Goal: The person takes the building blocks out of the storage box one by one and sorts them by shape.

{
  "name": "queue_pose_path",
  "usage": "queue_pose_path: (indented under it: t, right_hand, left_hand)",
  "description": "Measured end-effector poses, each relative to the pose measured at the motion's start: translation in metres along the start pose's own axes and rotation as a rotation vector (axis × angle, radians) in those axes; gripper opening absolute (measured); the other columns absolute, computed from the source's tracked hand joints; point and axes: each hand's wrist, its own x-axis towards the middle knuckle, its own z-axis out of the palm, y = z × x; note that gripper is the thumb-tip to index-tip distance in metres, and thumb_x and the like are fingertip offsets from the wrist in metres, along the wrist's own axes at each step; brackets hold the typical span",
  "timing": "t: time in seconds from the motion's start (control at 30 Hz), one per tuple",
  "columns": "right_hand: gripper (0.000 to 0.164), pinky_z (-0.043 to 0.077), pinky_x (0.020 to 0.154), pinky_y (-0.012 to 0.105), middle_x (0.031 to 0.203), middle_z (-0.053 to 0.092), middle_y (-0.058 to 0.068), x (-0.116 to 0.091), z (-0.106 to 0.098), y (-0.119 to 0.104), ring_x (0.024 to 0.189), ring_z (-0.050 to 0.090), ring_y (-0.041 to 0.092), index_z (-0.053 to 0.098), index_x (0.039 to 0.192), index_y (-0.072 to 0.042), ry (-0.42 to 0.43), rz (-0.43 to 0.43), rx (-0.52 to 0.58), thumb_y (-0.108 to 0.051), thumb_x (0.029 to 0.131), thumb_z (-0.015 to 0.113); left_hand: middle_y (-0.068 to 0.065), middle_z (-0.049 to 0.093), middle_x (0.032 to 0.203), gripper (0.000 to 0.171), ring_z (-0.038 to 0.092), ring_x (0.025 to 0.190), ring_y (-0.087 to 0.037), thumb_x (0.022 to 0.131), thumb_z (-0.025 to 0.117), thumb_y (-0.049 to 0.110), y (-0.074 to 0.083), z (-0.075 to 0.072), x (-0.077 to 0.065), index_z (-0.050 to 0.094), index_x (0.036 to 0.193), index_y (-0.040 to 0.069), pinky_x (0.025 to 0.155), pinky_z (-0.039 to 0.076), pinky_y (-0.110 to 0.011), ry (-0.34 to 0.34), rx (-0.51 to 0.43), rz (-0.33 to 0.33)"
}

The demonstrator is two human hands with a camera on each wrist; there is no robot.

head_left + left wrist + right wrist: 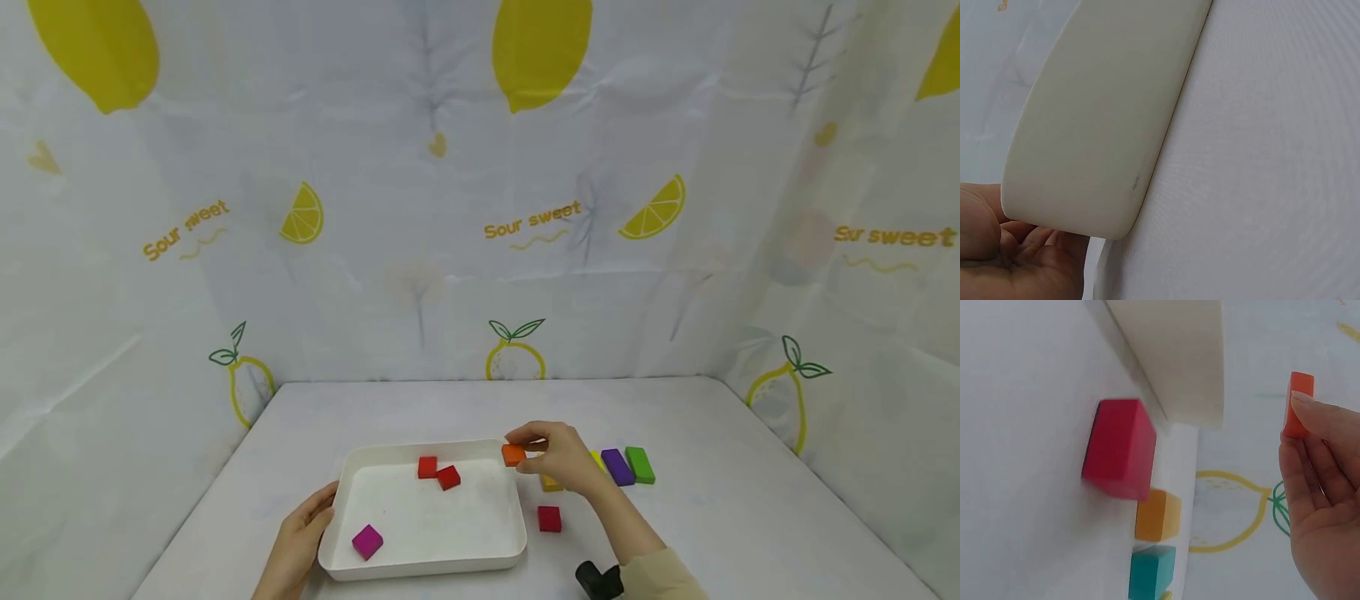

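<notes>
My right hand (pixel 564 457) pinches an orange block (pixel 513 455) between thumb and fingertips, over the far right corner of a white tray (pixel 450 567). In the right wrist view the block (pixel 1300 400) is held up off the table. At the tray's left side, my left hand (pixel 302 533) holds the wall; in the left wrist view its fingers (pixel 1054 256) are partly hidden behind the tray's end. Inside the tray lie a red block (pixel 427 467), a second red block (pixel 448 477) touching or close beside it, and a magenta block (pixel 367 542) near the front left.
Right of the tray lies a crimson block (pixel 550 518). Behind it are an orange-yellow block (pixel 552 484), a teal block (pixel 1152 573), a yellow block (pixel 597 460), a purple block (pixel 618 467) and a green block (pixel 641 465). A lemon-print curtain (pixel 420 250) surrounds the table.
</notes>
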Motion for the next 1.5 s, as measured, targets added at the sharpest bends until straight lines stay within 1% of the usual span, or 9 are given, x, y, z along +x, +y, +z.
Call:
queue_pose_path:
  t: [0.23,0.47,0.63,0.8,0.97,1.1,1.23,1.37,1.5]
  right_hand:
    - [0.037,0.063,0.084,0.03,0.113,0.073,0.01,-0.019,-0.026,0.018,0.104,0.067,0.025,0.071,0.112,-0.005,0.014,0.055,-0.035,-0.003,0.077,0.079]
    - [0.036,0.06,0.093,0.045,0.112,0.074,0.011,-0.031,-0.043,0.031,0.105,0.067,0.026,0.071,0.112,-0.003,0.017,0.049,-0.071,-0.004,0.076,0.079]
    - [0.036,0.06,0.092,0.04,0.111,0.073,0.012,-0.038,-0.049,0.037,0.103,0.066,0.024,0.072,0.11,-0.003,0.0,0.048,-0.073,-0.001,0.074,0.079]
    - [0.037,0.061,0.088,0.035,0.108,0.073,0.011,-0.044,-0.051,0.042,0.1,0.066,0.022,0.072,0.108,-0.003,-0.036,0.072,-0.074,0.0,0.072,0.08]
    - [0.036,0.062,0.086,0.035,0.104,0.073,0.005,-0.05,-0.049,0.046,0.096,0.065,0.019,0.074,0.103,-0.007,-0.066,0.141,-0.101,0.002,0.07,0.08]
    - [0.036,0.062,0.084,0.035,0.101,0.074,0.003,-0.055,-0.045,0.049,0.094,0.064,0.018,0.075,0.101,-0.009,-0.104,0.172,-0.127,0.003,0.068,0.082]
    - [0.037,0.062,0.083,0.036,0.1,0.074,0.002,-0.058,-0.043,0.05,0.092,0.063,0.017,0.076,0.101,-0.009,-0.137,0.185,-0.122,0.001,0.066,0.085]
    - [0.038,0.062,0.081,0.034,0.1,0.074,0.002,-0.059,-0.041,0.049,0.091,0.062,0.017,0.075,0.102,-0.01,-0.152,0.195,-0.119,-0.001,0.066,0.086]
    - [0.039,0.061,0.079,0.032,0.1,0.073,0.001,-0.06,-0.04,0.05,0.089,0.06,0.017,0.075,0.1,-0.011,-0.167,0.212,-0.122,-0.001,0.065,0.086]
  left_hand:
    - [-0.031,0.032,0.156,0.049,0.031,0.147,-0.042,0.105,0.035,0.007,0.003,0.001,0.0,0.03,0.152,-0.005,0.118,0.036,-0.045,0.011,0.006,-0.012]
    - [-0.031,0.032,0.156,0.049,0.032,0.147,-0.042,0.105,0.035,0.007,0.004,0.001,-0.001,0.03,0.152,-0.005,0.117,0.039,-0.043,0.018,-0.013,-0.022]
    - [-0.032,0.033,0.155,0.048,0.032,0.146,-0.04,0.104,0.035,0.006,0.003,0.002,-0.002,0.03,0.151,-0.006,0.115,0.044,-0.036,0.014,-0.029,-0.011]
    - [-0.031,0.034,0.155,0.048,0.033,0.146,-0.039,0.104,0.035,0.006,0.001,0.001,-0.002,0.031,0.151,-0.006,0.113,0.046,-0.031,0.02,-0.031,-0.004]
    - [-0.031,0.036,0.154,0.048,0.034,0.146,-0.041,0.105,0.035,0.008,0.001,0.0,-0.001,0.031,0.151,-0.004,0.113,0.046,-0.035,0.025,-0.006,-0.011]
    - [-0.031,0.035,0.155,0.048,0.035,0.145,-0.042,0.105,0.035,0.008,0.0,0.001,0.0,0.031,0.152,-0.004,0.113,0.047,-0.036,0.02,-0.011,-0.018]
    - [-0.031,0.034,0.155,0.048,0.033,0.146,-0.042,0.105,0.035,0.007,0.0,0.0,0.0,0.03,0.152,-0.005,0.113,0.047,-0.035,0.013,-0.018,-0.018]
    - [-0.031,0.033,0.156,0.048,0.032,0.147,-0.041,0.105,0.035,0.006,0.0,-0.001,0.0,0.03,0.152,-0.005,0.114,0.045,-0.034,0.01,-0.019,-0.007]
    - [-0.031,0.033,0.156,0.048,0.032,0.146,-0.04,0.105,0.035,0.006,0.001,-0.001,0.0,0.03,0.152,-0.005,0.113,0.046,-0.031,0.008,-0.022,-0.007]
